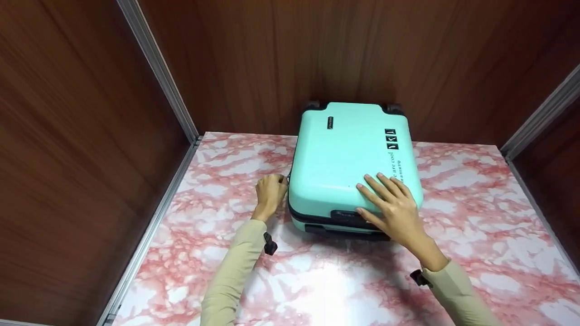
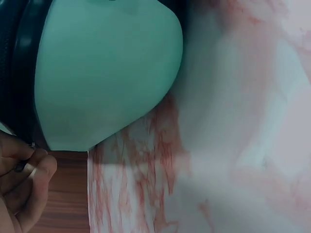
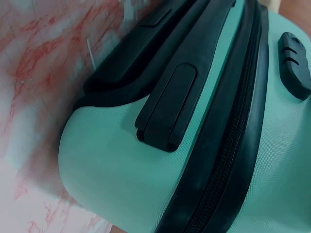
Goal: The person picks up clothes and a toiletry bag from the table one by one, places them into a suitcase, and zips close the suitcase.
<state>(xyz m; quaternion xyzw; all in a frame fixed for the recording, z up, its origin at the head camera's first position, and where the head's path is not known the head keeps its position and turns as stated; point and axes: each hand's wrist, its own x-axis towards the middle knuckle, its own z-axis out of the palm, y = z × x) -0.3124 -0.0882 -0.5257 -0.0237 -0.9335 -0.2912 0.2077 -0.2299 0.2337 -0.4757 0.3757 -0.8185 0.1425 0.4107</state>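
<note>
A mint-green hard-shell suitcase lies flat on the table, its wheels toward the back wall. At its left side my left hand pinches a small dark zipper pull, partly hidden by the fingers in the left wrist view. My right hand rests on the suitcase's near right corner with fingers spread over the lid and front edge. The right wrist view shows the black zipper running round the case, a black carry handle and the combination lock.
Beneath the suitcase is a red-and-white marbled tabletop. A brown wood-grain panel stands right behind the wheels. Another brown panel rises on the left, edged by a grey metal frame.
</note>
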